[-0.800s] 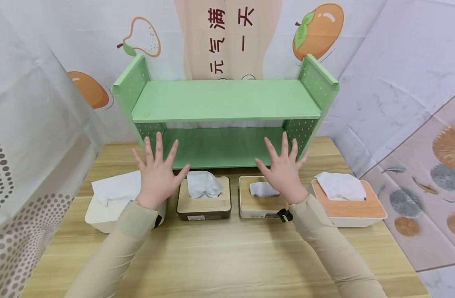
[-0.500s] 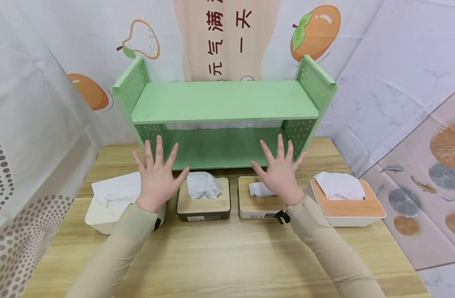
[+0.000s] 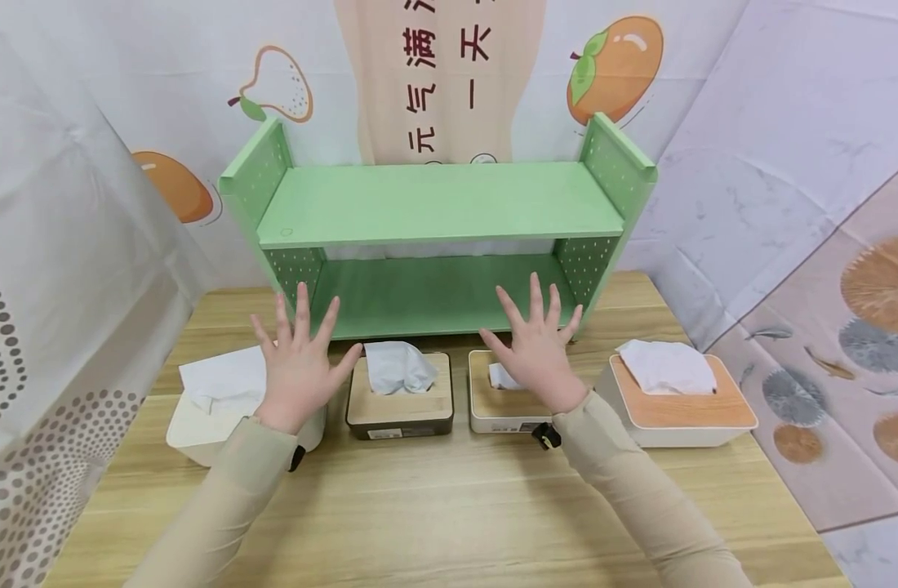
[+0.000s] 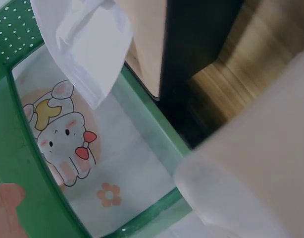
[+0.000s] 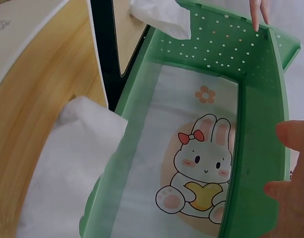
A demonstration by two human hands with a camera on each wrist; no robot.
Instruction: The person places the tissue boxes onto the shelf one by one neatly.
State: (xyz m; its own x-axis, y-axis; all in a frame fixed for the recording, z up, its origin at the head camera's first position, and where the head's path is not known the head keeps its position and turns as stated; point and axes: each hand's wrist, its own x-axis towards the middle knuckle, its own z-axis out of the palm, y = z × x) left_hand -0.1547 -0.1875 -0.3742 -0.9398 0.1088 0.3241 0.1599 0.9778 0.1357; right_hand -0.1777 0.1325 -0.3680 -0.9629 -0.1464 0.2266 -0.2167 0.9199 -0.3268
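Note:
Both hands hover with fingers spread in the head view, holding nothing. My left hand [image 3: 299, 374] is above the gap between a white tissue box [image 3: 199, 426] at the far left and a dark-sided tissue box [image 3: 399, 406] with a wooden lid. My right hand [image 3: 540, 359] is over a smaller white tissue box [image 3: 493, 408] with a wooden lid, partly covering it. At the far right stands a white tissue box [image 3: 713, 434] with an orange-brown wooden lid. A tissue sticks out of each box. Fingertips of each hand show at the edges of the wrist views.
A green two-tier shelf [image 3: 442, 200] stands behind the boxes on the wooden table [image 3: 434, 523]. Printed cloth [image 3: 126, 82] hangs behind and at the sides. Bare tabletop lies in front of the boxes. Rabbit-printed cloth [image 5: 142, 148] shows through the shelf in the right wrist view.
My right hand has drifted left and slightly down, and my left hand has moved a little down and left. The head view has shifted slightly. The boxes and shelf stay put.

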